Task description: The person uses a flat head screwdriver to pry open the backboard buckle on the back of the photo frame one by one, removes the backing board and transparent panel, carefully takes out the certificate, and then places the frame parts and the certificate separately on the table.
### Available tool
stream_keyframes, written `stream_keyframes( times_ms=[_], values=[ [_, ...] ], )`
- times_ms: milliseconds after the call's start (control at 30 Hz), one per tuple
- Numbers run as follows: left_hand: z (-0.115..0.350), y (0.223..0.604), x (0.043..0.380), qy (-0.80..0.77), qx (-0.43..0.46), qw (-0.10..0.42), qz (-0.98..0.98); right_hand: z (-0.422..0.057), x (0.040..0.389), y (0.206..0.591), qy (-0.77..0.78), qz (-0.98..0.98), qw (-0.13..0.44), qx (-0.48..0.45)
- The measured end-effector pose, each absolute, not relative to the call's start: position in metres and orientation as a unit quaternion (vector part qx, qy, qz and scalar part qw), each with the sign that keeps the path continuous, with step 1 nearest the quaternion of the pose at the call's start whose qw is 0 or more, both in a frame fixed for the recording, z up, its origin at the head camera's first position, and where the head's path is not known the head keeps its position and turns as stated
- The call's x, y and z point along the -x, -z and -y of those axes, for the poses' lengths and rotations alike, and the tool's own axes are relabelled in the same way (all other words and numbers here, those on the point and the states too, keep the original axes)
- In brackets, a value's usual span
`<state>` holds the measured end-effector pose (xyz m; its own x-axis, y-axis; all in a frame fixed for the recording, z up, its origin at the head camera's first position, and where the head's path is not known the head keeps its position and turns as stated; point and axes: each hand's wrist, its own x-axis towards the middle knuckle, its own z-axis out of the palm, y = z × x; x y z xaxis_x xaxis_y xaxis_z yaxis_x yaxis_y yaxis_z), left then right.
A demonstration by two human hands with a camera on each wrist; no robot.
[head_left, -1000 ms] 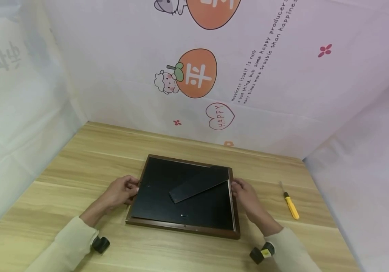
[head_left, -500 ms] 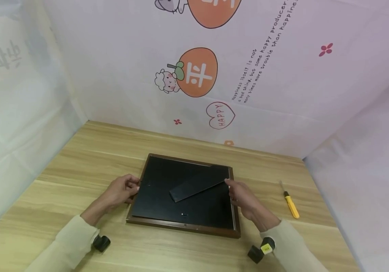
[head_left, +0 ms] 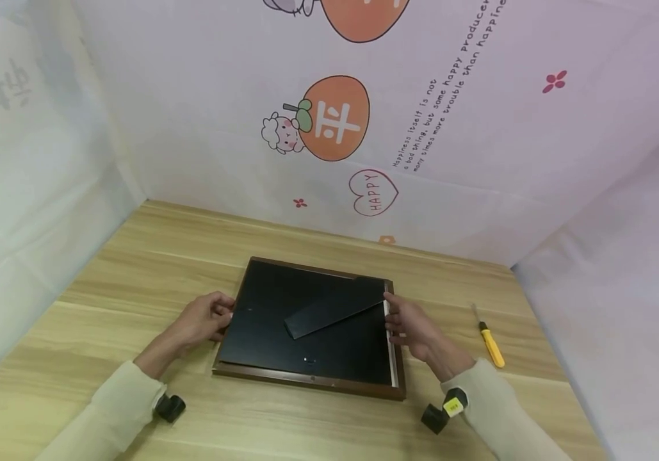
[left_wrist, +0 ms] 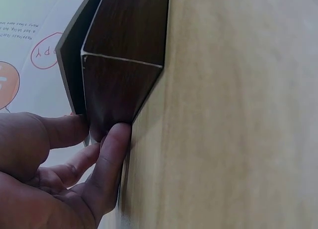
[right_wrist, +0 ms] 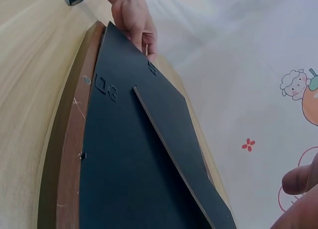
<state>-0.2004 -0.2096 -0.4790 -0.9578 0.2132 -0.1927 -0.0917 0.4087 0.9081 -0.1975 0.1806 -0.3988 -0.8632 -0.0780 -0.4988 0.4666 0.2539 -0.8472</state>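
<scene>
A brown picture frame (head_left: 358,387) lies back side up on the table. Its black backing board (head_left: 260,307) bears a slanted stand leg (head_left: 335,310). At the left side, my left hand (head_left: 202,318) grips the edge: in the left wrist view the thumb is at the backing board and a finger presses the frame's side. The board stands raised off the frame there. My right hand (head_left: 415,330) is at the right edge, fingers fairly straight by the board and the leg's end; exact contact is unclear. A pale strip shows between board and right rim.
A yellow-handled screwdriver (head_left: 492,346) lies on the wooden table (head_left: 306,422) to the right of the frame. Printed white sheets (head_left: 219,96) hang behind and at both sides of the table.
The right hand has moved from the frame's outer right side in to the board's edge. The backing board has shifted slightly left, over the left rim, widening the right gap. The left hand has stayed.
</scene>
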Motion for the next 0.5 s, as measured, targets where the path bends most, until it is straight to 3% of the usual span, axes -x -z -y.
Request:
stream_keyframes(
  times_ms=[500],
  values=[
    [0.2134, 0.48, 0.2023, -0.557, -0.049, 0.143, -0.817, -0.1876, 0.2014, 0.401, 0.609, -0.747, 0.231, -0.137]
  ],
)
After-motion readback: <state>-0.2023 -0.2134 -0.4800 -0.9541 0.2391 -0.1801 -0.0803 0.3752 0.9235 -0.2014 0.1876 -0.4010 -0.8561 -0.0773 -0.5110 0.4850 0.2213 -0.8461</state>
